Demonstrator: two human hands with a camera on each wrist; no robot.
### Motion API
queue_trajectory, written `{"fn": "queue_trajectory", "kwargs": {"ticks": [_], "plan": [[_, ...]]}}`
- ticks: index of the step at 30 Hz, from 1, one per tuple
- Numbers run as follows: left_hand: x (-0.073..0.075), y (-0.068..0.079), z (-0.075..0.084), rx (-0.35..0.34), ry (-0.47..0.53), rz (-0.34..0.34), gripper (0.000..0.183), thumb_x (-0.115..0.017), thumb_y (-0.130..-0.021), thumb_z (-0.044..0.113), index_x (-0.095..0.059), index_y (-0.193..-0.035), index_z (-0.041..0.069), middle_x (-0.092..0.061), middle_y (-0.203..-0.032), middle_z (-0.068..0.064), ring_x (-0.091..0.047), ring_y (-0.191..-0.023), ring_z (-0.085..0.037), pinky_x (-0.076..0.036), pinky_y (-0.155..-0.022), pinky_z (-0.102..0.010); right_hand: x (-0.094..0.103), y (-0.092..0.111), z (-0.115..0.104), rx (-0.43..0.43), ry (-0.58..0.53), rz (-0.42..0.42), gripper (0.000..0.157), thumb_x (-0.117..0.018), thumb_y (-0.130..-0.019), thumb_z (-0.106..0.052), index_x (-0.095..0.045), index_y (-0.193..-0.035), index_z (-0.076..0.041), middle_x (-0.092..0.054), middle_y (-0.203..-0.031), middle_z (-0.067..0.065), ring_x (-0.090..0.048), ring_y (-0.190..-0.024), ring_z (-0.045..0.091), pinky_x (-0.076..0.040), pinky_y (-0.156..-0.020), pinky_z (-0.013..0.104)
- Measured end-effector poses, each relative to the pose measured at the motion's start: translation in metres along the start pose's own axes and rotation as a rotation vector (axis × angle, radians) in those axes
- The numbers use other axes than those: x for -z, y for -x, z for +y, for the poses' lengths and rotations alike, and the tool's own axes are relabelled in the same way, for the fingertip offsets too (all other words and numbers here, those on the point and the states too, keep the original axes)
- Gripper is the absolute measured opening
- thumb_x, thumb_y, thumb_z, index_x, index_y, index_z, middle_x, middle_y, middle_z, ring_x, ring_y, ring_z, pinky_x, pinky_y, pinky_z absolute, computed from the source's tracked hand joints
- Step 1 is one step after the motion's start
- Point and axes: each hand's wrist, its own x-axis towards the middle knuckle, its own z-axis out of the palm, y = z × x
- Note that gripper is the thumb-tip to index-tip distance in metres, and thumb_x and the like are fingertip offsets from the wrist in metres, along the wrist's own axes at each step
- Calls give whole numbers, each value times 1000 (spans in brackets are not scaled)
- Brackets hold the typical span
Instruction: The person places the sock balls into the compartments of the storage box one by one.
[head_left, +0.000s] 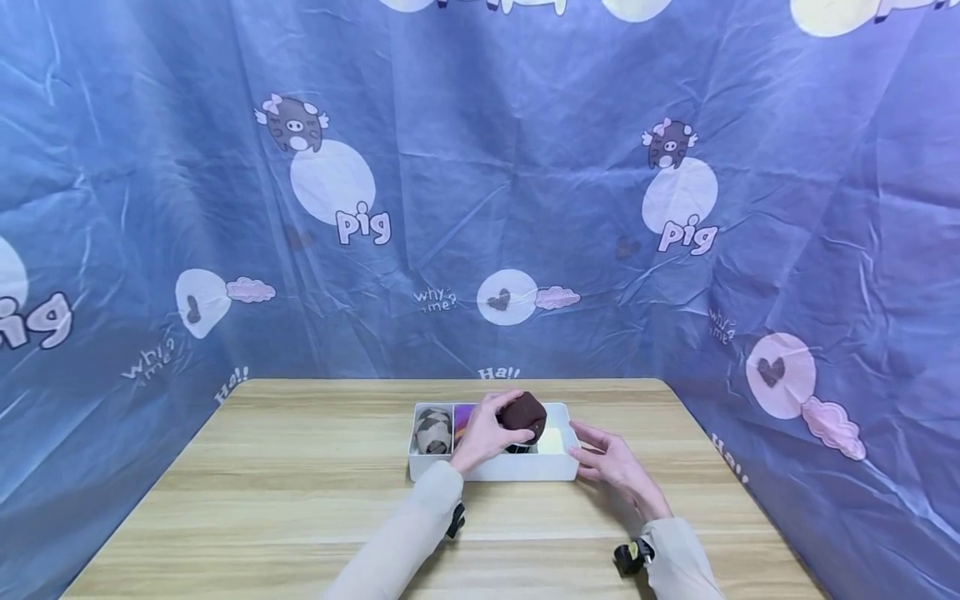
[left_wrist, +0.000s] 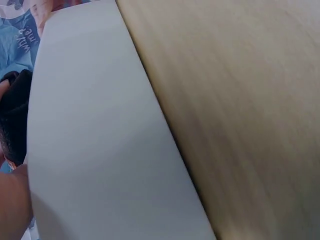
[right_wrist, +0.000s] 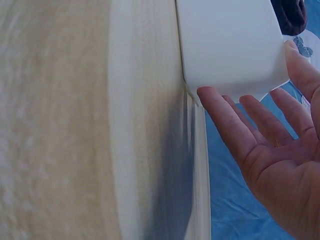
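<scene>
A white divided box [head_left: 517, 469] sits on the table, its long front wall filling much of the left wrist view. My left hand [head_left: 483, 433] grips a dark brown rolled sock [head_left: 525, 415] between thumb and fingers, over the box's right half. Beside the box's right end is my right hand [head_left: 618, 467], with fairly straight fingers at the end wall and the thumb near the rim. A grey-and-beige patterned rolled sock [head_left: 433, 432] lies in the leftmost compartment. Purple and orange cloth [head_left: 462, 414] shows next to it, partly behind my left hand.
Something pale cream [head_left: 551, 441] lies at the right end inside the box. The wooden table [head_left: 300, 500] extends around the box. Behind and at both sides hangs a blue printed curtain [head_left: 465, 208].
</scene>
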Motion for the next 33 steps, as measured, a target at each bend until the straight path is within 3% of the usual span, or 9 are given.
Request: {"fn": "queue_trajectory", "kwargs": {"ticks": [9,14,18,23,33], "plan": [[-12,-5,1,-8,-26,-31,74,-88,-70,24,-58,-137,16,-58,-127,-13,-57,-110,-25,-48,-92,-37,1,1,-1,2,7,7,65,-63,-95,-9,-32,-151,0,-27,-154,31,-58,-120,36,-54,-93,41],[-24,-10,2,-11,-15,4,70,-86,-72,25,-59,-136,15,-61,-123,-10,-58,-107,-21,-48,-92,-32,1,1,1,7,10,-4,66,-64,-94,-10,-31,-151,1,-26,-154,32,-60,-117,31,-55,-93,40],[-32,-10,0,-5,-40,8,67,-85,-75,25,-59,-135,16,-62,-125,-7,-59,-112,-21,-48,-96,-34,1,0,3,10,10,-12,67,-64,-95,-11,-30,-151,2,-24,-155,32,-60,-118,29,-55,-93,40],[-36,-9,2,-11,-88,-21,66,-85,-76,26,-58,-136,18,-61,-129,-6,-58,-115,-22,-47,-98,-35,1,0,4,11,16,-8,66,-63,-95,-13,-30,-151,1,-24,-155,32,-57,-120,32,-55,-93,41],[-38,-10,3,-43,-75,-16,52,-84,-76,29,-65,-124,22,-65,-123,-1,-60,-110,-16,-49,-93,-30,-1,0,3,9,24,16,67,-66,-94,-13,-33,-150,0,-27,-154,32,-59,-118,31,-54,-94,42]]}}
